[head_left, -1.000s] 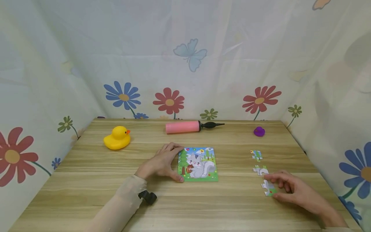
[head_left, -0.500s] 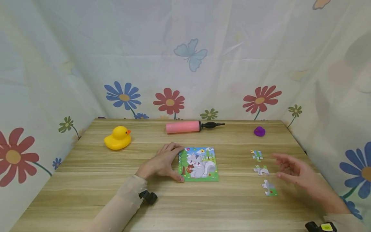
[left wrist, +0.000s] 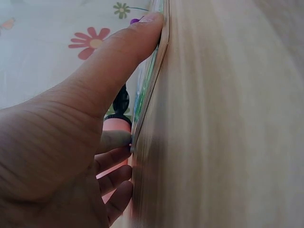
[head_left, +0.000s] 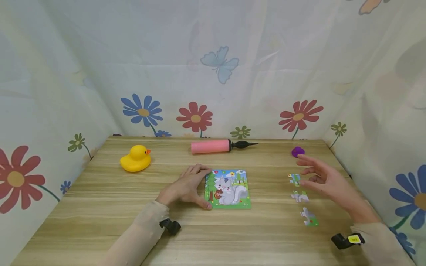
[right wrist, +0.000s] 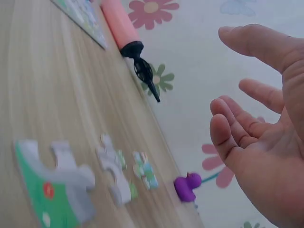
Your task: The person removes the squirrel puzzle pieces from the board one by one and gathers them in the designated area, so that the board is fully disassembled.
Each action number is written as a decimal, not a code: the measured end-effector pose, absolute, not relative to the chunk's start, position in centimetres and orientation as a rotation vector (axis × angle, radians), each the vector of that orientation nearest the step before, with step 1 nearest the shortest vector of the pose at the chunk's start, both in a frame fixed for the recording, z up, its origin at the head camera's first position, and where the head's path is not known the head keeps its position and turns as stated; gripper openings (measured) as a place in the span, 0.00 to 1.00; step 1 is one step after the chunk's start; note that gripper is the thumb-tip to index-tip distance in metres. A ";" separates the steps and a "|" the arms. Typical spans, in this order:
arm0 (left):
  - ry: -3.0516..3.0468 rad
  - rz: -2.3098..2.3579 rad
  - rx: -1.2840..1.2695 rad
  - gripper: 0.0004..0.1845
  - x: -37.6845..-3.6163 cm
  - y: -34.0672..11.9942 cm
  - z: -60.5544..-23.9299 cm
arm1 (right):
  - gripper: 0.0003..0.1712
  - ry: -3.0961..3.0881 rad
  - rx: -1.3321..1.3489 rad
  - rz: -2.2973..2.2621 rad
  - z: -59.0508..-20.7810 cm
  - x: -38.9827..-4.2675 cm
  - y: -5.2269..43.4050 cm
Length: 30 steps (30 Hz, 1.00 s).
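A square jigsaw puzzle (head_left: 229, 189) with a picture of a grey squirrel lies flat at the middle of the table. My left hand (head_left: 185, 186) holds it at its left side, thumb at the near corner and index finger at the far corner. Beyond the puzzle's right side, three loose jigsaw pieces lie in a column: a far piece (head_left: 293, 179), a middle piece (head_left: 300, 197) and a near piece (head_left: 310, 217). My right hand (head_left: 321, 179) hovers over the table beside the far piece, fingers parted, with nothing between them.
A yellow rubber duck (head_left: 135, 159) sits at the back left of the wooden table (head_left: 186, 240). A pink hand pump (head_left: 211, 146) with a black nozzle lies behind the puzzle. Close to my right fingertips stands a small purple duck (head_left: 297, 151). Flowered curtains enclose the table.
My right hand has lifted away from the near loose piece and travelled to the back, up to the far piece and the purple duck. My left hand has stayed on the puzzle.
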<state>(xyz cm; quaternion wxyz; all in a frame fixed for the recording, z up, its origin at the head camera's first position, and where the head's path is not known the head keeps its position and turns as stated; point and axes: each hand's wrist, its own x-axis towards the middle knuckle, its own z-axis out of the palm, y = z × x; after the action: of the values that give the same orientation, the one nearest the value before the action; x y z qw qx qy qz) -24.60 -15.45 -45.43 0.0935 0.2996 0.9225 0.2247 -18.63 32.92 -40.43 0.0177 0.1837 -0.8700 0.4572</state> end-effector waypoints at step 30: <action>2.744 0.661 0.921 0.72 -24.8 -15.7 -45.7 | 0.47 -2.621 0.712 1.711 -41.8 -25.2 18.5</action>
<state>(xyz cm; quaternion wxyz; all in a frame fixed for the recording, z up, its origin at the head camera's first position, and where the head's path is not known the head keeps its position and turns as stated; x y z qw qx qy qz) -24.84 -15.66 -45.70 0.0861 0.3091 0.9208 0.2216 -25.15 18.46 -41.76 -0.0343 0.2217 -0.8161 0.5327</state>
